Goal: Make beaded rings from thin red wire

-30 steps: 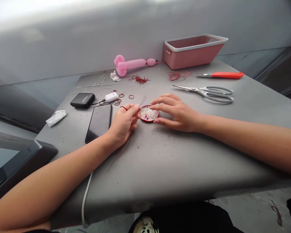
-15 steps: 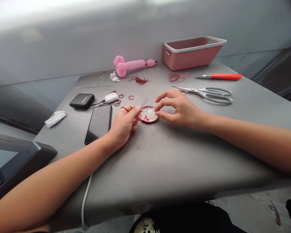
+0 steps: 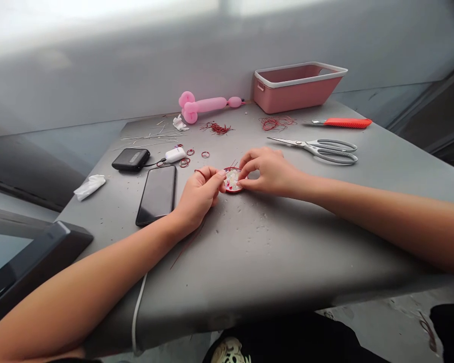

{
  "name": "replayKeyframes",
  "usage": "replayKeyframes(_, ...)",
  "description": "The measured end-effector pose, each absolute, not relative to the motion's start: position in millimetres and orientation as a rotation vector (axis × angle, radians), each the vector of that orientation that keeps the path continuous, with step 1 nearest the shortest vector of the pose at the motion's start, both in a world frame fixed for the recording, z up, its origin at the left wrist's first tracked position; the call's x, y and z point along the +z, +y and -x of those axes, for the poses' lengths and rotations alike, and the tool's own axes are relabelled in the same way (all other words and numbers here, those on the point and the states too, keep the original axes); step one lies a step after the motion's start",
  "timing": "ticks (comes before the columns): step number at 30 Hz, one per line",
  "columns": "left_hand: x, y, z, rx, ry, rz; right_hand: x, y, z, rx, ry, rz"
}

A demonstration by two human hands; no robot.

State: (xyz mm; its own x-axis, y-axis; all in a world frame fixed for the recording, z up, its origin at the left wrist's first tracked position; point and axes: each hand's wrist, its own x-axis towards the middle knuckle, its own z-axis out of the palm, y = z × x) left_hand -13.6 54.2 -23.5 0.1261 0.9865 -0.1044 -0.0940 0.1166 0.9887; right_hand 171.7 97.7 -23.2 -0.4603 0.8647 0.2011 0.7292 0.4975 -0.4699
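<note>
A small round red-rimmed dish (image 3: pixel 233 191) of pale and pink beads (image 3: pixel 232 179) sits on the grey table between my hands. At its left edge my left hand (image 3: pixel 201 194) is closed on a thin dark red cord (image 3: pixel 185 250); two short ends stick up past the thumb, and a longer tail hangs toward the table's front. My right hand (image 3: pixel 267 170) reaches into the dish from the right, thumb and forefinger drawn together at the beads. Whatever lies between those fingertips is too small to make out. A red loop circles a left finger.
Scissors (image 3: pixel 318 149) and a red-handled cutter (image 3: pixel 346 123) lie right of a tangle of red cord (image 3: pixel 274 123). Behind stand a pink basket (image 3: pixel 298 96) and a pink balloon (image 3: pixel 212 105). A phone (image 3: pixel 157 195), black power bank (image 3: pixel 130 159) and red rings (image 3: pixel 184 162) lie left.
My right hand has moved left and down to the dish, and its thumb and forefinger have come together at the beads. My left hand keeps its hold on the cord. The view has shifted slightly.
</note>
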Motion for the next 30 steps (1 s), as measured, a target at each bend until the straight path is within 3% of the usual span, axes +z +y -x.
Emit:
replayKeyframes(8,-24,53,14,1.063,1.086,-1.134,-25,95,-171,0.352,-2.293,1.132)
replayKeyframes(18,-27,52,16,0.994,1.145,-1.305,-26,90,-187,0.842,-1.831,1.115)
replayKeyframes(30,-19,42,12,0.935,1.139,-1.447,-34,83,-187,0.767,-1.912,0.869)
